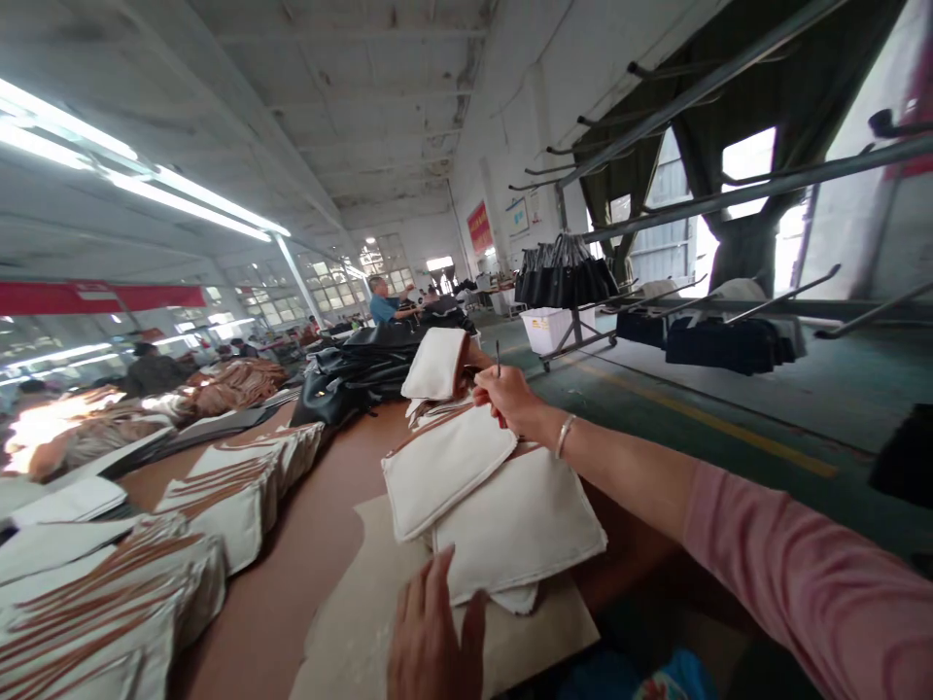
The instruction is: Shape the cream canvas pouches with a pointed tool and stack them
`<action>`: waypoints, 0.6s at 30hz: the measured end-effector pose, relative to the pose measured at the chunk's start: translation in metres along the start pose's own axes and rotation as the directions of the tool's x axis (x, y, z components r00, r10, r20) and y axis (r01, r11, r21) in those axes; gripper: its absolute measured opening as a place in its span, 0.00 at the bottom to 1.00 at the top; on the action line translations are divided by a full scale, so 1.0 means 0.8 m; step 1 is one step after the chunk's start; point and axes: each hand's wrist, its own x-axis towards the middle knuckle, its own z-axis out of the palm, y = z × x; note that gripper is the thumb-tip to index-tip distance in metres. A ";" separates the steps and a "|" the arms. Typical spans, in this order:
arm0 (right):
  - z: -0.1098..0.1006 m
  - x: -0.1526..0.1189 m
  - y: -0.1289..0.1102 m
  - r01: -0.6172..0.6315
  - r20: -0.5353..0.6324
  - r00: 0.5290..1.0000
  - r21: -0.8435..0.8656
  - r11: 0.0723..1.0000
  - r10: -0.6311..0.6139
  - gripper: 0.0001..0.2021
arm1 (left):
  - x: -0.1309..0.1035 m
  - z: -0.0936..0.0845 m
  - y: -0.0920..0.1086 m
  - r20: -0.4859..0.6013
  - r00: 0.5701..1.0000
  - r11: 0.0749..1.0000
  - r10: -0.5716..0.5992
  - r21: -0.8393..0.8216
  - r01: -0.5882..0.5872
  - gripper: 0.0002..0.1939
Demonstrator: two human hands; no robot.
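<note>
Fingers of the right hand (506, 397) grip a slim dark tool (498, 356) near overlapping cream pouches (450, 469). Those of the left hand (433, 627) spread loosely, released.

Tube lights (223, 202) are glowing white at the upper left, and daylight is coming through the windows (748, 170) on the right, bleaching out the view outside. Dark curtains (809, 87) are blocking part of it. A harsh glare is burning out a patch near the left edge, while the ceiling (364, 87) is looking dim and grey. Pale pouches (521, 520) are catching soft light. Deep shadow is filling the lower right. The wide lens is stretching the pink sleeve (816, 574), and distant details are blurring.
</note>
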 end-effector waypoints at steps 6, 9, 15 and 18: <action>0.003 -0.082 0.087 0.147 0.127 0.981 -0.006 0.989 -0.145 0.20 | 0.134 0.087 -0.002 0.136 0.991 0.975 0.006 0.221 -0.036 0.30; -0.004 -0.082 0.132 0.152 0.111 0.983 -0.027 0.988 -0.149 0.21 | 0.163 0.117 -0.012 0.189 0.982 0.968 -0.028 0.251 -0.021 0.28; -0.016 -0.056 0.172 0.042 0.066 0.997 -0.066 0.997 -0.038 0.22 | 0.201 0.106 -0.027 0.240 0.960 0.949 -0.147 0.308 0.069 0.18; -0.013 -0.050 0.170 0.013 0.042 0.999 -0.098 0.995 -0.009 0.20 | 0.225 0.073 -0.041 0.152 0.945 0.907 -0.290 0.359 0.221 0.23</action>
